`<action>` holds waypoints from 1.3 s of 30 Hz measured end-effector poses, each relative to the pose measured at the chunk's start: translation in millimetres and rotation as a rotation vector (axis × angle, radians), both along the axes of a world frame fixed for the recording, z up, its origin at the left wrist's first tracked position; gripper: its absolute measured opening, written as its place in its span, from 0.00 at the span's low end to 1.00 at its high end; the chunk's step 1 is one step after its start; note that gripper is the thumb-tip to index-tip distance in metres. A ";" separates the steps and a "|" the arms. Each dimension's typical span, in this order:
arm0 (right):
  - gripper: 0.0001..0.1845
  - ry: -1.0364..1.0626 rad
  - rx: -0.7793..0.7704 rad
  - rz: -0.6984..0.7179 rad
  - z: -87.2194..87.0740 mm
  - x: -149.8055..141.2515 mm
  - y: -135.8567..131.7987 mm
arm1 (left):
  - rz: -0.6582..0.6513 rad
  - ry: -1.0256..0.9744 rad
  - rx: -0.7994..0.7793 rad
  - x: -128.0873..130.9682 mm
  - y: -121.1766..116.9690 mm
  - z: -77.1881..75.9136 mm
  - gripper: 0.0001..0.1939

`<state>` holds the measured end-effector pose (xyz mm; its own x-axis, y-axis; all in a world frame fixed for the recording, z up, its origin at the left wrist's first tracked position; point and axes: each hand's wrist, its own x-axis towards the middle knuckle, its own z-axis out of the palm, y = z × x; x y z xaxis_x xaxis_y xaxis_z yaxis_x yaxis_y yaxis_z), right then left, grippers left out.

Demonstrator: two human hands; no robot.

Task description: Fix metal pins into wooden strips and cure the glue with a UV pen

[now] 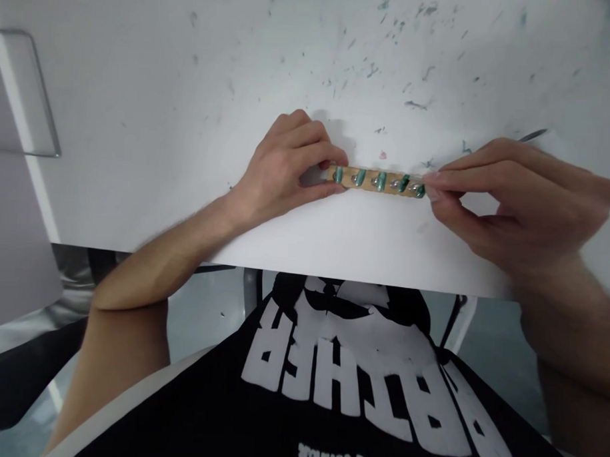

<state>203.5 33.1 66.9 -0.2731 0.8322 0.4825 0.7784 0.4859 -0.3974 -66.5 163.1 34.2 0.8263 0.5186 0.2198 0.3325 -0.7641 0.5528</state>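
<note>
A narrow gold blister strip [367, 181] with several green-and-clear capsules in a row spans the gap between my hands, just over the white tabletop. My left hand [290, 158] pinches its left end between thumb and fingers. At the strip's right end, my right hand [516, 196] has its thumb and fingertips pressed together on the corner. Those fingertips cover that end of the strip. Behind the back of my right hand, a thin dark pointed thing [533, 135] shows; its kind cannot be made out.
The white table [139, 116] carries scattered green and dark marks beyond my hands. Its front edge runs just below my forearms. A bent metal rod [42, 89] and a pale panel [15, 232] stand at the left. Chair parts [253, 290] show beneath the table edge.
</note>
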 end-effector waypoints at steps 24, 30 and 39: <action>0.15 -0.020 -0.009 0.009 -0.2 -1.4 0.9 | -0.004 0.018 -0.014 0.0 0.8 1.2 0.13; 0.14 -0.027 0.027 0.043 -1.0 -3.2 2.0 | 0.020 0.016 -0.108 0.3 1.2 -0.1 0.13; 0.15 -0.023 0.033 0.053 -0.1 -2.8 0.8 | 0.011 0.030 -0.003 -0.1 0.9 0.6 0.13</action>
<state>200.7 34.0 66.8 -0.3278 0.7998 0.5028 0.7602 0.5393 -0.3623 -66.6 163.9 34.8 0.8267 0.5281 0.1939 0.3571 -0.7589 0.5445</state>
